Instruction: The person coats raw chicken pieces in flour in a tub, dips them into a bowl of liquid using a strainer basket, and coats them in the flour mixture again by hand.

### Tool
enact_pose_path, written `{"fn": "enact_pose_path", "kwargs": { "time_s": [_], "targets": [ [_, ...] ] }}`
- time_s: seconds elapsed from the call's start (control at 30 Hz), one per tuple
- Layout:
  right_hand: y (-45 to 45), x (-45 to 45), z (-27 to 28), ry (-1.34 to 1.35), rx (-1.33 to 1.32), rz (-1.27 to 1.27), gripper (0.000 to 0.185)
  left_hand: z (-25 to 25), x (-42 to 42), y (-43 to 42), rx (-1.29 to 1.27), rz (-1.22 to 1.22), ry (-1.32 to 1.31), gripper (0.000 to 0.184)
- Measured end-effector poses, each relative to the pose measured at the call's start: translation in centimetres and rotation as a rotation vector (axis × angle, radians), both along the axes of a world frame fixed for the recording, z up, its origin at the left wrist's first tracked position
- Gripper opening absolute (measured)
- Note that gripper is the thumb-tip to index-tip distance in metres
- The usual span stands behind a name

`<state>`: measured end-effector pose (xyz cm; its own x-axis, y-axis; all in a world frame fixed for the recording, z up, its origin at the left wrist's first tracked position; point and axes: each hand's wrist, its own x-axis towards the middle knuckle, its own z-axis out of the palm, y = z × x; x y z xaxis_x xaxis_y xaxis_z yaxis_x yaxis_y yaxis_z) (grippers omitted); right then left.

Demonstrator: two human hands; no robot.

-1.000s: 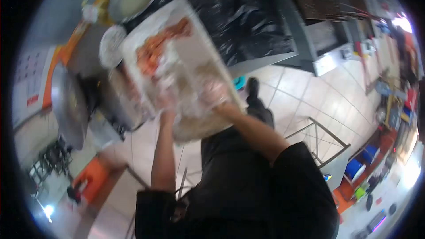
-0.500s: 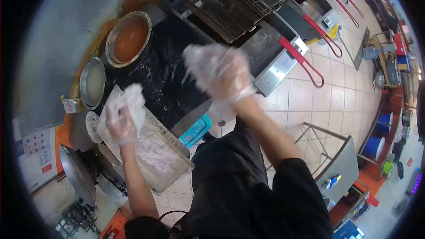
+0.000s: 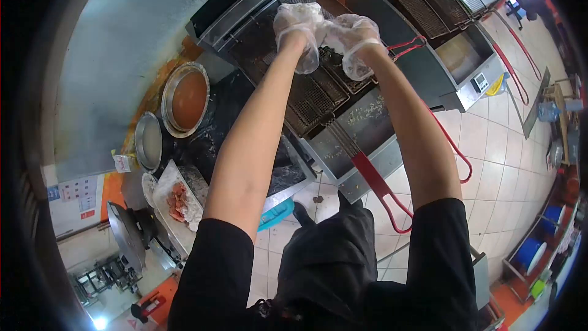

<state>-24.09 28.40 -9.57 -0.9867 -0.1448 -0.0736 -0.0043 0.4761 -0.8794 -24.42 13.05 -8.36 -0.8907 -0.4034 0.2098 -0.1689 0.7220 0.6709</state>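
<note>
My left hand point(image 3: 298, 29), in a loose clear plastic glove, is over the wire fryer baskets point(image 3: 315, 95) at the top middle. Close beside it on the right is my right hand point(image 3: 360, 38), gloved the same way. Between the hands shows a white, flour-coated piece point(image 3: 331, 35); the fingers of both close around it, though the gloves partly hide them. What kind of food it is, I cannot tell. Dark baskets lie below, one with a red handle point(image 3: 372, 175) pointing toward me.
At left stand a bowl of orange-red liquid point(image 3: 190, 101) and a smaller metal bowl of cloudy liquid point(image 3: 149, 141). Below them is a white tray point(image 3: 160, 193) with reddish raw pieces and flour. Another fryer point(image 3: 462, 55) with red-handled baskets is at right. A turquoise container point(image 3: 277, 214) sits low.
Both hands have moved up and together, from the floured tray and the black counter to above the fryer baskets. The view has shifted toward the fryers, and reddish pieces now show in the tray.
</note>
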Motion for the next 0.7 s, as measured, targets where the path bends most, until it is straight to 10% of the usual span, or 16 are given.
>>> {"fn": "enact_pose_path", "kwargs": {
  "time_s": [0.07,0.2,0.53,0.6,0.67,0.7],
  "targets": [
    [0.6,-0.6,-1.6,-0.182,-0.468,-0.03,0.038,0.8,0.8,-0.4,0.267,-0.035,-0.11,0.023],
    [3.5,0.3,0.1,0.149,-0.075,-0.083,0.031,3.8,10.3,-2.1,0.608,-0.086,0.026,0.019],
    [-14.9,22.4,5.7,0.555,-0.12,0.357,0.021,-4.2,54.9,-21.1,-0.267,0.6,-0.118,0.008],
    [-21.2,31.0,4.8,0.53,-0.148,0.536,0.02,-8.2,62.7,-26.9,0.001,0.728,-0.304,0.023],
    [-27.0,40.7,2.3,0.547,0.014,0.826,0.018,-9.6,66.5,-28.0,-0.19,0.554,-0.787,0.049],
    [-28.8,44.8,1.4,0.573,0.196,1.007,0.018,-4.8,63.6,-27.7,0.104,0.287,-1.227,0.076]
  ]
}}
